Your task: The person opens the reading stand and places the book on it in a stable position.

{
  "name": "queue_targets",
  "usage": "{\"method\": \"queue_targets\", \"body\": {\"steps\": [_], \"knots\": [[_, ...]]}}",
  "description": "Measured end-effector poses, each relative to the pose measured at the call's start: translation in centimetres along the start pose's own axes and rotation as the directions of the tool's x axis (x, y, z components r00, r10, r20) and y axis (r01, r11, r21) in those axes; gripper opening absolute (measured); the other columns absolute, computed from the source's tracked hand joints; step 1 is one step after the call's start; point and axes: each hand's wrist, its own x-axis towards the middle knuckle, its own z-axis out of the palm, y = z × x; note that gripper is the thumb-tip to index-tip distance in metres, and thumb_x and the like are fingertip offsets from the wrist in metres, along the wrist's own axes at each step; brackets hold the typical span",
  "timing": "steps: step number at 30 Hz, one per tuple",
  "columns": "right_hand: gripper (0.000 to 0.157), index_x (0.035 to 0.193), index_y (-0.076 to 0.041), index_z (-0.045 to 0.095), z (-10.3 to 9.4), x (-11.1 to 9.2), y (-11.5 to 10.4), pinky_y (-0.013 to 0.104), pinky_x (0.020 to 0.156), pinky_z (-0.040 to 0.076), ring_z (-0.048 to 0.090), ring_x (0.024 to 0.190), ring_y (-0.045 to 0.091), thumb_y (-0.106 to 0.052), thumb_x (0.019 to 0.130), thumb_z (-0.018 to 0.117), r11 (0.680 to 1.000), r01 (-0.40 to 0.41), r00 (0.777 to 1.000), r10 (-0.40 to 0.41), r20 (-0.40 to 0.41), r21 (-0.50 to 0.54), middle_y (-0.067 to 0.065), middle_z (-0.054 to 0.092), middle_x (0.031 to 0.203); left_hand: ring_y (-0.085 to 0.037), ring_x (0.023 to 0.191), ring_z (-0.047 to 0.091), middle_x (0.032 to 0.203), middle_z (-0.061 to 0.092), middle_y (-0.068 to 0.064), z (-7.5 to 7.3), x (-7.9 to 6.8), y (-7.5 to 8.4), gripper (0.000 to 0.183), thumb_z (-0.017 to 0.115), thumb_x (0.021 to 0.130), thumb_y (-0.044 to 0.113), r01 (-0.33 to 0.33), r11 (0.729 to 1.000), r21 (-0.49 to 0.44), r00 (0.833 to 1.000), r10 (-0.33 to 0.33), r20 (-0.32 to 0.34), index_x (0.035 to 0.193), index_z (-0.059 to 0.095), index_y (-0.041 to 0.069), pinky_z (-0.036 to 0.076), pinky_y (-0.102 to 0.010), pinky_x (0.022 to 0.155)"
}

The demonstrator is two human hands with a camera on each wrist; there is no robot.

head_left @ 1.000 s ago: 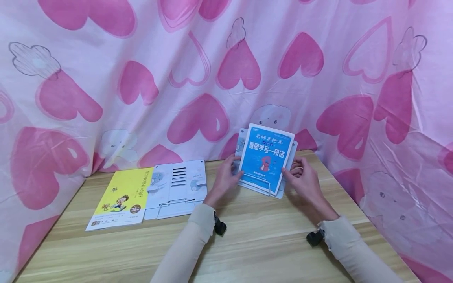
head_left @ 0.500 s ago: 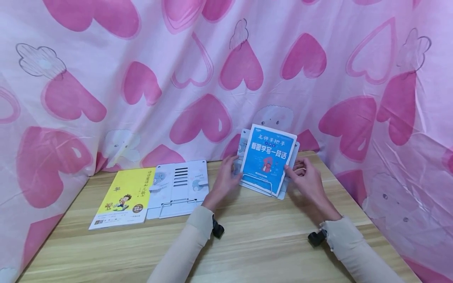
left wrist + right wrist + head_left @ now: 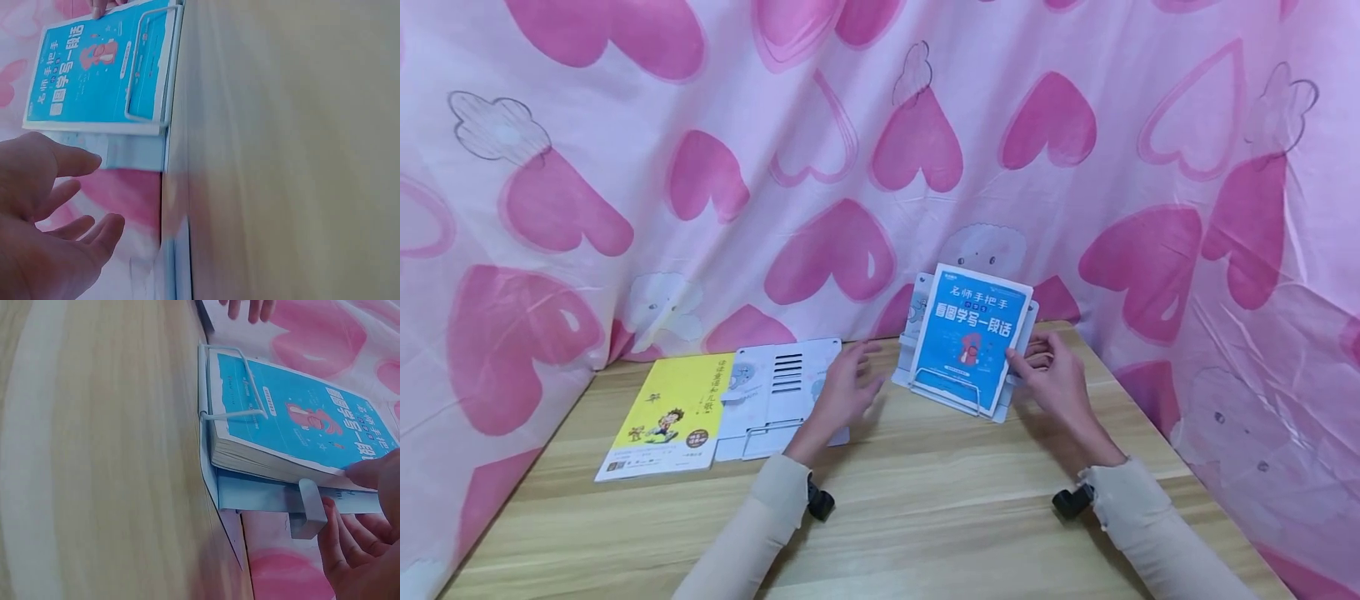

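1. While the right hand [image 3: 1054,379] pinched the blue book [image 3: 973,329], thumb on its front edge and other fingers curled at the side of the white stand [image 3: 919,310], the book leaned back on that stand, just left of those fingers.
2. A wire holder [image 3: 236,415] crossed the foot of the cover, lower than the thumb.
3. The left hand [image 3: 846,387] held nothing, its fingers apart, a gap between them and the blue book.
4. The second stand [image 3: 778,404] sat just left of those fingers; the yellow book [image 3: 681,408] lay farther left.
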Motion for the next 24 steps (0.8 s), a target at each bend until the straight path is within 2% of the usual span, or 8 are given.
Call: {"method": "queue_targets", "body": {"steps": [2, 5, 7, 10, 11, 13, 18, 24], "knots": [[0.073, 0.156, -0.010, 0.043, 0.1, 0.0, -0.1, 0.004, 0.078, 0.051, 0.067, 0.112, 0.030, -0.053, 0.103, 0.070, 1.000, 0.005, 1.000, -0.005, -0.025, 0.006, 0.017, 0.063, 0.133, -0.045, 0.141, 0.059, 0.158, 0.053, -0.019, -0.9, -0.6, -0.3, 0.050, 0.077, 0.099, 0.004, -0.007, 1.000, 0.024, 1.000, 0.007, -0.003, 0.146, 0.062, 0.006, 0.057, -0.053, 0.113], [0.075, 0.159, -0.013, 0.039, 0.4, 0.0, -0.6, 0.004, 0.077, 0.049, 0.064, 0.110, 0.026, -0.049, 0.102, 0.073, 0.998, 0.051, 0.989, -0.045, -0.142, 0.042, 0.014, 0.057, 0.136, -0.044, 0.140, 0.061, 0.154, 0.057, -0.020, -2.2, -1.4, -0.7, 0.048, 0.078, 0.098, 0.004, -0.012, 0.998, 0.062, 1.000, 0.013, -0.011, 0.144, 0.063, 0.003, 0.058, -0.050, 0.111], [0.069, 0.156, -0.013, 0.042, 0.7, 0.2, -1.2, 0.006, 0.076, 0.048, 0.061, 0.104, 0.024, -0.042, 0.103, 0.074, 0.989, 0.129, 0.960, -0.107, -0.258, 0.072, 0.013, 0.057, 0.130, -0.042, 0.139, 0.061, 0.151, 0.061, -0.018, -3.1, -2.0, -0.9, 0.048, 0.078, 0.098, 0.004, -0.006, 0.996, 0.088, 1.000, 0.007, -0.013, 0.143, 0.064, 0.003, 0.059, -0.049, 0.111], [0.052, 0.148, -0.009, 0.053, 1.0, 0.2, -2.5, 0.008, 0.076, 0.049, 0.060, 0.095, 0.019, -0.026, 0.103, 0.074, 0.957, 0.273, 0.892, -0.216, -0.397, 0.094, 0.011, 0.062, 0.119, -0.040, 0.138, 0.063, 0.148, 0.064, -0.017, -4.3, -2.8, -1.0, 0.047, 0.079, 0.097, 0.005, 0.010, 0.993, 0.120, 1.000, -0.009, -0.015, 0.142, 0.064, 0.004, 0.059, -0.048, 0.111], [0.046, 0.144, -0.008, 0.057, 1.2, 0.2, -3.1, 0.009, 0.076, 0.050, 0.059, 0.093, 0.016, -0.021, 0.103, 0.074, 0.944, 0.316, 0.872, -0.247, -0.422, 0.099, 0.011, 0.064, 0.115, -0.040, 0.137, 0.063, 0.147, 0.065, -0.016, -4.7, -3.1, -1.1, 0.047, 0.079, 0.097, 0.005, 0.018, 0.991, 0.132, 1.000, -0.016, -0.014, 0.142, 0.065, 0.004, 0.059, -0.049, 0.111], [0.038, 0.139, -0.006, 0.063, 1.6, -0.2, -4.5, 0.009, 0.077, 0.051, 0.061, 0.091, 0.011, -0.015, 0.103, 0.073, 0.923, 0.370, 0.854, -0.292, -0.430, 0.109, 0.010, 0.068, 0.110, -0.038, 0.136, 0.064, 0.146, 0.066, -0.013, -5.5, -3.8, -1.2, 0.047, 0.079, 0.098, 0.008, 0.038, 0.987, 0.159, 0.999, -0.037, -0.009, 0.142, 0.065, 0.006, 0.059, -0.049, 0.111], [0.030, 0.132, -0.007, 0.068, 3.9, -1.0, -7.6, 0.010, 0.082, 0.053, 0.064, 0.095, 0.010, -0.011, 0.103, 0.074, 0.890, 0.415, 0.875, -0.334, -0.351, 0.189, 0.012, 0.073, 0.113, -0.037, 0.138, 0.063, 0.147, 0.065, -0.011, -7.7, -5.4, -1.7, 0.045, 0.078, 0.099, 0.009, 0.092, 0.979, 0.182, 0.996, -0.093, -0.005, 0.143, 0.065, 0.008, 0.057, -0.051, 0.113], [0.025, 0.128, -0.010, 0.068, 7.7, -1.6, -10.0, 0.012, 0.084, 0.057, 0.069, 0.099, 0.016, -0.015, 0.104, 0.074, 0.867, 0.423, 0.903, -0.378, -0.206, 0.264, 0.012, 0.074, 0.117, -0.039, 0.134, 0.065, 0.145, 0.067, -0.016, -10.0, -6.8, -2.9, 0.042, 0.077, 0.099, 0.007, 0.132, 0.968, 0.214, 0.991, -0.122, -0.057, 0.140, 0.067, 0.006, 0.058, -0.053, 0.112]]}}
